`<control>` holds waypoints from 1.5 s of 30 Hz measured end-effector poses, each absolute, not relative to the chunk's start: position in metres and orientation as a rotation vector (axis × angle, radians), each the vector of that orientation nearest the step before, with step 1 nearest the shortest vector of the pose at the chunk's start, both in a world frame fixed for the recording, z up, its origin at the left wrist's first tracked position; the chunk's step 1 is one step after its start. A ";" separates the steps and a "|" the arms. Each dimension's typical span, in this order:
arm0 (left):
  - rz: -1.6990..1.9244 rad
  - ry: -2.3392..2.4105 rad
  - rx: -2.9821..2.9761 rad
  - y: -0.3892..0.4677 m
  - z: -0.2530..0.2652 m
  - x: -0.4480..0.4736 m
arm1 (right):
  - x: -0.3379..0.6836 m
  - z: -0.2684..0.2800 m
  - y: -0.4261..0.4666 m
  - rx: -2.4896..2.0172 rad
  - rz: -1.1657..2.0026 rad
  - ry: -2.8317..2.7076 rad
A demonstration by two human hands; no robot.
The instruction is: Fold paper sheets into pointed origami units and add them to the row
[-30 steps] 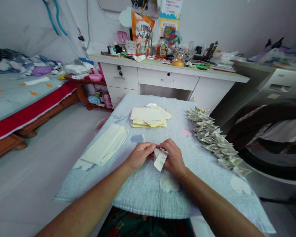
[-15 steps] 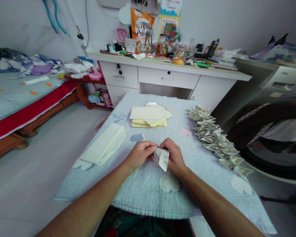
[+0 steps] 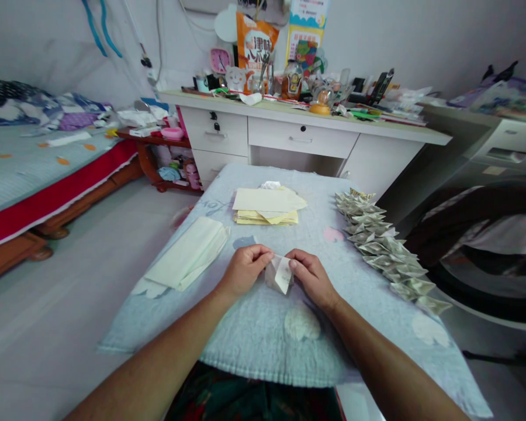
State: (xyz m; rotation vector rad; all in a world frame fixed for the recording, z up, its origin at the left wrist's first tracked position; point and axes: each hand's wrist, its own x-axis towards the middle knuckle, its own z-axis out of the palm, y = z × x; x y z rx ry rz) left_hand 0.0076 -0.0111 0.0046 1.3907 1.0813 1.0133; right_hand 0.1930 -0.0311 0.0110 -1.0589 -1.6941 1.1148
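Observation:
Between my two hands is a small piece of folded paper [image 3: 281,276], pale, with faint print on it. My left hand [image 3: 248,268] pinches its upper left corner between thumb and fingers. On the other side my right hand [image 3: 312,275] grips the upper right edge, thumb toward me. The paper hangs down in a pointed shape just above the cloth. Beyond my hands lies a stack of cream and yellow paper [image 3: 265,202]. To the left rests a folded pile of pale paper sheets [image 3: 186,254]. A long row of folded paper pieces [image 3: 383,248] with pointed tips lies to the right.
A light blue cloth [image 3: 245,339] covers the table. Behind it stands a white desk [image 3: 302,134] crowded with jars, a pink clock [image 3: 220,60] and an orange bag [image 3: 256,49]. A bed [image 3: 48,169] is at the left, a front-loading washing machine [image 3: 504,152] at the right.
The folded paper has turned and shifted slightly left. My right hand has changed its hold, its thumb now showing on the paper's right edge. My left hand still pinches the corner.

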 end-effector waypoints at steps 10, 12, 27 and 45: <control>1.036 0.965 1.293 -0.013 0.007 0.009 | 0.190 0.002 -0.027 -1.084 1.306 -1.442; 1.021 0.954 1.293 -0.013 0.006 0.010 | 0.190 0.002 -0.028 -1.079 1.279 -1.460; 1.051 0.855 1.030 -0.013 0.007 0.012 | 0.190 -0.001 -0.026 -1.061 1.364 -1.402; 1.056 0.740 1.128 -0.015 0.007 0.013 | 0.191 0.003 -0.024 -1.121 1.317 -1.344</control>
